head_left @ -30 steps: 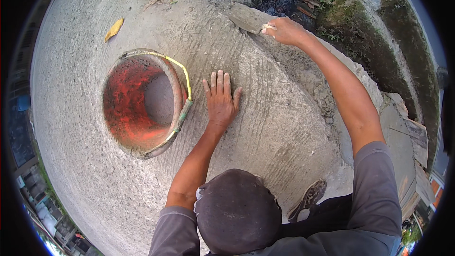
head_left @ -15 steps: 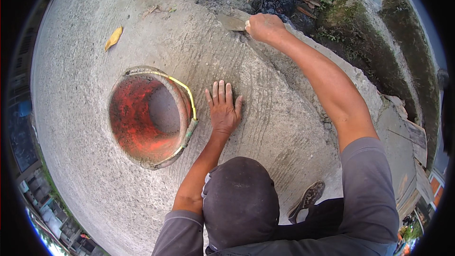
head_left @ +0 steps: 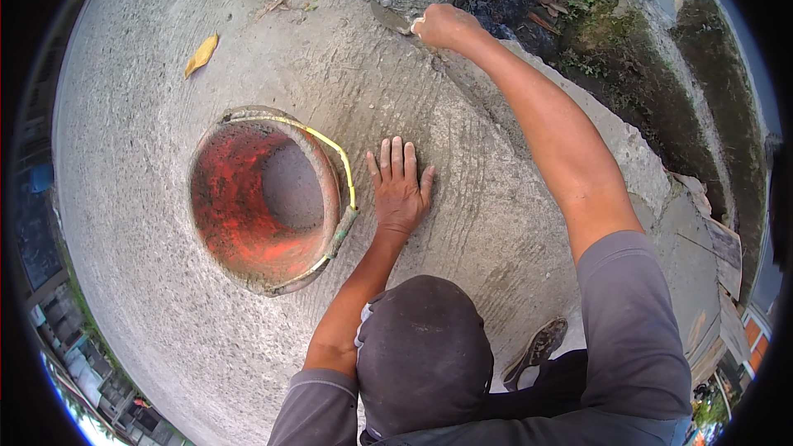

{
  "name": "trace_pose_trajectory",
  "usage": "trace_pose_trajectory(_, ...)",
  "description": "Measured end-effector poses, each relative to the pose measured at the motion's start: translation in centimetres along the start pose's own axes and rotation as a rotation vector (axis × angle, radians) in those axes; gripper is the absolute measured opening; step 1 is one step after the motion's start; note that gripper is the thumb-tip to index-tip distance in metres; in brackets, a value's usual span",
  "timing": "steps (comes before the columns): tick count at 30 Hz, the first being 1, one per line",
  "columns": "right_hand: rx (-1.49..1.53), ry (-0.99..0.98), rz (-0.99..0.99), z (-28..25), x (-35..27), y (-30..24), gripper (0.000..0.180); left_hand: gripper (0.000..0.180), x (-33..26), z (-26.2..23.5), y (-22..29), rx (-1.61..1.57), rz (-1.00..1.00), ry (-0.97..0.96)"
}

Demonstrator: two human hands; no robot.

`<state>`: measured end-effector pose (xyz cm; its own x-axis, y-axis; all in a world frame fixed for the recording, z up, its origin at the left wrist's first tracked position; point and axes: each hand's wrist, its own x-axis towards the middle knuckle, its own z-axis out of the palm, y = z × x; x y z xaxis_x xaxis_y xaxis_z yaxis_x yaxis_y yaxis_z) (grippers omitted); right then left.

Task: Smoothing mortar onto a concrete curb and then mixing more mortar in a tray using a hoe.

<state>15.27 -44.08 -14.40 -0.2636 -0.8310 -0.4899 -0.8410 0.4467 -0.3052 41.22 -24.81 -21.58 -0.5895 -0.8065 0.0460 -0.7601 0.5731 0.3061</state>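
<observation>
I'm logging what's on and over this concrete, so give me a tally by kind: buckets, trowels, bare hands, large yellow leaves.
Trowel: 1
Bare hands: 2 (left hand, right hand)
Bucket: 1
Large yellow leaf: 1
Total: 5

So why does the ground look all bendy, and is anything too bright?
In the head view, the fisheye lens curves the concrete ground and leaves black corners; same view, bluish-white glare sits at the lower-left rim, while the left hand shows clearly.

Rough concrete [head_left: 136, 169] spreads leftward from the grip of the right hand [head_left: 450, 27]; on it a yellow leaf [head_left: 201, 56] lies well left, a bucket [head_left: 227, 206] and the flat left hand [head_left: 401, 198] nearer the person.
</observation>
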Motion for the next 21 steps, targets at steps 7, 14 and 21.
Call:
trace_pose_trajectory(7, 0.168, 0.167, 0.117, 3.6, -1.0, -0.5, 0.045, 0.056, -0.4, -0.2, -0.9, -0.029, -0.009, 0.042)
trace_pose_trajectory(14, 0.523, 0.028, 0.368, 2.8, -3.1, 2.7, 0.046, 0.055, 0.0, -0.3, -1.1, -0.11, -0.015, 0.064)
trace_pose_trajectory(21, -0.154, 0.169, -0.027, 1.4, -1.3, -0.9, 0.043, 0.058, -0.3, 0.0, -1.2, -0.111, -0.018, 0.034)
